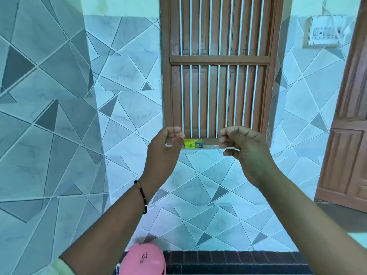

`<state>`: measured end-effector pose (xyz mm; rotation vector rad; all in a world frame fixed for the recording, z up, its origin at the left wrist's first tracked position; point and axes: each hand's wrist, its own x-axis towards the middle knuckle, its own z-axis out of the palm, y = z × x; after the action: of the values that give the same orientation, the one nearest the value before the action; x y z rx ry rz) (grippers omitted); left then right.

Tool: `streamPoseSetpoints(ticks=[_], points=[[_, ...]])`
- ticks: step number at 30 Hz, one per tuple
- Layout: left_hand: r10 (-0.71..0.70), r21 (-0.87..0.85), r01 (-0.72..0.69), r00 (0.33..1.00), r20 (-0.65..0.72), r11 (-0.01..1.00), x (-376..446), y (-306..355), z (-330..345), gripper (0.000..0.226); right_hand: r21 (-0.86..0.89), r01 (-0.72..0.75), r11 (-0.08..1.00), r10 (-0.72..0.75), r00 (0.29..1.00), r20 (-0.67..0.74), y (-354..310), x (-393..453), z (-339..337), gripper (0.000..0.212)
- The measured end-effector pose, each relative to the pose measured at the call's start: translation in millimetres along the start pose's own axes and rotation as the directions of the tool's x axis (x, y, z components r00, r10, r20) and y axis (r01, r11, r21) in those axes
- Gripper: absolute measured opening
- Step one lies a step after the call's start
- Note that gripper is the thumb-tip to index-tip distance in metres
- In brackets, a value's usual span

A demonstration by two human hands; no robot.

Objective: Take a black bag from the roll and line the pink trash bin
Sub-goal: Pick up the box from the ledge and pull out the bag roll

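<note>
Both hands, left hand (pixel 168 143) and right hand (pixel 244 147), are raised with fingers curled before a barred wooden window (pixel 216 66); the pink trash bin (pixel 144 260) sits below.

Count, head view: two bare hands raised, left hand (pixel 168 144) and right hand (pixel 241 144); one beaded bracelet (pixel 142 196) on the left wrist. One pink trash bin (pixel 143 260) at the bottom edge; one small yellow-green box (pixel 193 144) on the window ledge (pixel 210 147). One barred wooden window (pixel 217 66), one switchboard (pixel 325 31) on the wall, one wooden door (pixel 349 126) at the right edge.
</note>
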<state>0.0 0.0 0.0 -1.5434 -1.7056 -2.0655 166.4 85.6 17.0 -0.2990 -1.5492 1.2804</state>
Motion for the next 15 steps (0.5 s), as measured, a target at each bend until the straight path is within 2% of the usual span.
streamPoseSetpoints(ticks=[7, 15], points=[[-0.073, -0.011, 0.073, 0.997, 0.025, 0.997, 7.9, -56.8, 30.0, 0.015, 0.031, -0.088, 0.996, 0.089, 0.996, -0.03, 64.8, 27.9, -14.1, 0.025], [-0.156, -0.014, 0.157, 0.985, 0.072, 0.987, 55.5, -165.1, 54.0, 0.013, 0.015, -0.216, 0.976, 0.216, 0.974, -0.069, 167.1, 94.2, -9.9, 0.026]])
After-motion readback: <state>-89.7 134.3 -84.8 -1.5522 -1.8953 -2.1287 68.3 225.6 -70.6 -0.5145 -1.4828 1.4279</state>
